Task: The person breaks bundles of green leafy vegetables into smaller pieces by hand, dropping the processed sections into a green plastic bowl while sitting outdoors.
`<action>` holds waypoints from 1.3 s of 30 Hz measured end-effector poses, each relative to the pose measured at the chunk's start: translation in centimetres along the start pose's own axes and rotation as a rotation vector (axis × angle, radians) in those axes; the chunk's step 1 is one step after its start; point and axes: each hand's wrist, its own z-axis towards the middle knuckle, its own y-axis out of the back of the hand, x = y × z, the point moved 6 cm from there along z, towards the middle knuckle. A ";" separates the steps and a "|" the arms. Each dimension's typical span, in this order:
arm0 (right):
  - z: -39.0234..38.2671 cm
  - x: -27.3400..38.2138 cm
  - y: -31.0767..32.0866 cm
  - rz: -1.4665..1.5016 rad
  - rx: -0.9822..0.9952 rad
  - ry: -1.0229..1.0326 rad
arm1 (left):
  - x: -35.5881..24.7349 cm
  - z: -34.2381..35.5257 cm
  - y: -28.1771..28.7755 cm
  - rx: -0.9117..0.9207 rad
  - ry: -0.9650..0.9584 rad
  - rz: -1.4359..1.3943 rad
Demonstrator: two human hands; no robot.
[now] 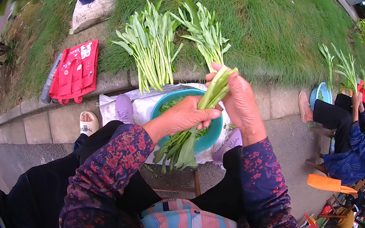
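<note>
Grass bank (272,22) slopes up behind a stone kerb (39,127), with grey pavement below. Two bunches of green stalks lie on the grass: a larger bunch (151,48) and a smaller bunch (206,33) just beside it. Red bag (75,73) rests on the kerb edge to the left, a grey tube-like object (49,81) touching its left side. White sheet (141,103) spreads over the kerb under a teal basin (209,138) holding trimmed greens.

Left hand (185,118) is closed around a bundle of leafy stems (182,144), which hangs over the basin, leaves drooping down. Right hand (236,99) grips the pale stalk ends (216,88) of the same bundle, fingers curled. The hands and bundle hide much of the basin.

Feet in a white slipper (88,123) and a lilac shoe (123,109) sit by the sheet. At right, another person (358,136) sits with greens (341,68) and a blue basin (322,93). Orange object (330,183) lies nearby.
</note>
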 end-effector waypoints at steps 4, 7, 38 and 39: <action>-1.1 4.4 4.6 -0.177 -0.404 0.298 | 0.1 -0.6 0.8 -0.095 0.041 -0.002; -1.6 5.4 6.4 -0.332 -0.436 0.401 | 0.5 -1.0 1.8 -0.115 0.087 0.050; -7.8 5.3 11.0 -0.297 -0.436 0.360 | 7.5 -10.4 -7.4 -0.181 0.014 0.104; -7.8 5.3 11.0 -0.295 -0.434 0.358 | 7.4 -10.4 -7.3 -0.177 0.006 0.106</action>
